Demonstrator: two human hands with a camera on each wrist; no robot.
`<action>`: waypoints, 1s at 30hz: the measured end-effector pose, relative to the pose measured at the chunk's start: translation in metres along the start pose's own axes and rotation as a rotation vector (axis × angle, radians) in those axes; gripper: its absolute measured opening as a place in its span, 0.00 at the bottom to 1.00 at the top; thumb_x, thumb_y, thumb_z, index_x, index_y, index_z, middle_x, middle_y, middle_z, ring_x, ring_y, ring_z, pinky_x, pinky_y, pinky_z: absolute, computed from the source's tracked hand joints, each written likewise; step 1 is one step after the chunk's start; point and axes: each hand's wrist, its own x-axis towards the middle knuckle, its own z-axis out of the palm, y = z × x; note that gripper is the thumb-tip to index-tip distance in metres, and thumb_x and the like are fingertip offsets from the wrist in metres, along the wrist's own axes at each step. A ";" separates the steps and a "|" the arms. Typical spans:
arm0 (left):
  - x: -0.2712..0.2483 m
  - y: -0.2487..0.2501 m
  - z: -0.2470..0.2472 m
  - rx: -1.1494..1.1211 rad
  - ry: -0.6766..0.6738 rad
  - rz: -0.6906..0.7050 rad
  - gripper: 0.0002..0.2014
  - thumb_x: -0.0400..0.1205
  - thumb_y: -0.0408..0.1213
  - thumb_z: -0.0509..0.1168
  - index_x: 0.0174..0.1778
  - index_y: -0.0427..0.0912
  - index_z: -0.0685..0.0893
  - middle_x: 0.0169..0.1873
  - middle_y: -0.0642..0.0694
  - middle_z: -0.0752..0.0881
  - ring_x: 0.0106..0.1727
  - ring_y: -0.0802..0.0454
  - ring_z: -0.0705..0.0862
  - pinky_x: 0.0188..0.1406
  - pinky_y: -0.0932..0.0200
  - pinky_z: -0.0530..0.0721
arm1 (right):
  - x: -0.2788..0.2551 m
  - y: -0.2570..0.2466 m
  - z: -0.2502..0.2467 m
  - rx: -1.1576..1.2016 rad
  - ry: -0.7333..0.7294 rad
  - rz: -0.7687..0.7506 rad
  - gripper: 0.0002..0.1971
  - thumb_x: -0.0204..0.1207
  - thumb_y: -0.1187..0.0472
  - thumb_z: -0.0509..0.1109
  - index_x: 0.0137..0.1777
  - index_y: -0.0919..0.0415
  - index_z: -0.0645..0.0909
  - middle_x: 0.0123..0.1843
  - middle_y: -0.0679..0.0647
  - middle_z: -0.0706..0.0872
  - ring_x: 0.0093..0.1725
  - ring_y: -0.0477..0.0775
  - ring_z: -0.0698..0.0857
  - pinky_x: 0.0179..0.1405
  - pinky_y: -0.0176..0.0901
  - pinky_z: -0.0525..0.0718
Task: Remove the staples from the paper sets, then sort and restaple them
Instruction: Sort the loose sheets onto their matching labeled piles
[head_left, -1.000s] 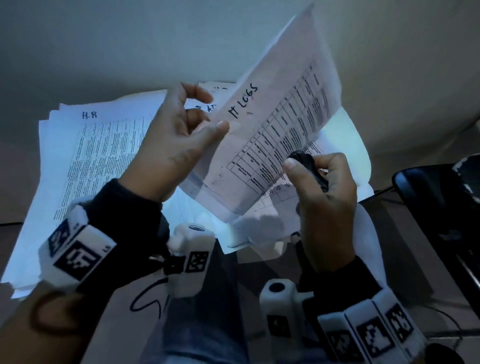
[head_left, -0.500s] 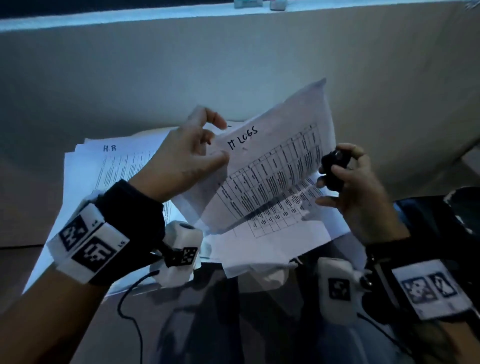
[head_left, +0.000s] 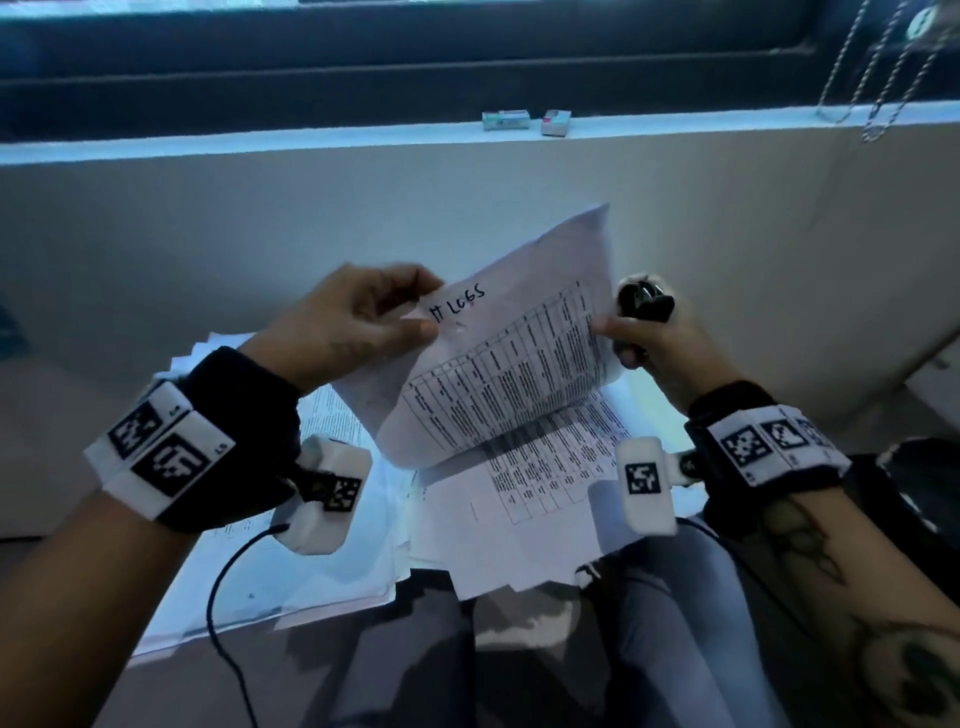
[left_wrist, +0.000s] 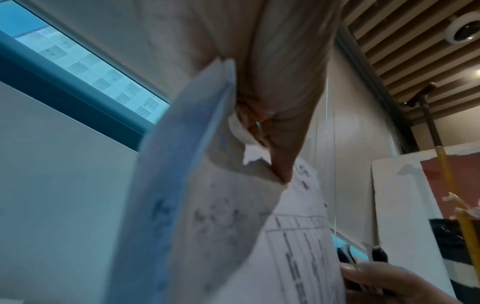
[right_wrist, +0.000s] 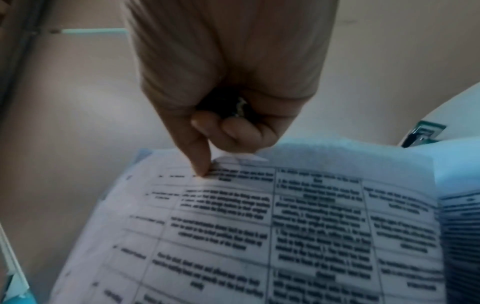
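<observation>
A paper set (head_left: 509, 374) marked "IT LOGS", printed with a table, is held up above my lap. My left hand (head_left: 363, 322) pinches its top left corner between thumb and fingers; the left wrist view shows the fingertips (left_wrist: 281, 172) on the torn corner of the paper set (left_wrist: 233, 236). My right hand (head_left: 654, 338) curls round a black staple remover (head_left: 644, 304), and its thumb touches the sheet's right edge. In the right wrist view a fingertip (right_wrist: 201, 170) presses the top of the printed page (right_wrist: 259, 226), with the staple remover (right_wrist: 223, 105) in the palm.
More printed sheets (head_left: 545, 467) lie under the raised set, and a loose stack (head_left: 311, 561) spreads to the left. A pale wall rises ahead to a window ledge (head_left: 260, 145) bearing two small boxes (head_left: 506, 120). A teal-and-metal object (right_wrist: 420, 133) lies beyond the papers.
My right hand, still holding the staple remover, rose from the lower sheets to the raised sheet's right edge. My left fingers closed onto the top corner. The head view tilted up.
</observation>
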 end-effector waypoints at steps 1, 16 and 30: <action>0.001 0.001 -0.002 -0.013 0.020 0.003 0.10 0.70 0.35 0.69 0.46 0.45 0.84 0.39 0.52 0.89 0.40 0.61 0.84 0.44 0.68 0.82 | 0.001 -0.001 0.004 0.022 0.010 -0.006 0.17 0.70 0.79 0.68 0.38 0.57 0.69 0.29 0.51 0.73 0.19 0.41 0.70 0.17 0.30 0.68; -0.011 0.007 -0.007 -0.203 0.617 0.233 0.21 0.74 0.35 0.69 0.59 0.51 0.69 0.58 0.55 0.82 0.60 0.59 0.83 0.60 0.61 0.80 | 0.000 -0.099 0.038 0.253 0.180 -0.178 0.09 0.75 0.70 0.68 0.40 0.59 0.71 0.25 0.46 0.77 0.19 0.41 0.72 0.17 0.31 0.68; -0.038 -0.134 -0.135 0.299 0.219 -0.852 0.13 0.76 0.17 0.65 0.57 0.23 0.78 0.58 0.24 0.81 0.53 0.37 0.83 0.56 0.43 0.80 | -0.031 -0.001 0.040 -0.102 -0.011 0.330 0.15 0.78 0.40 0.59 0.42 0.52 0.71 0.34 0.49 0.71 0.29 0.46 0.71 0.17 0.31 0.71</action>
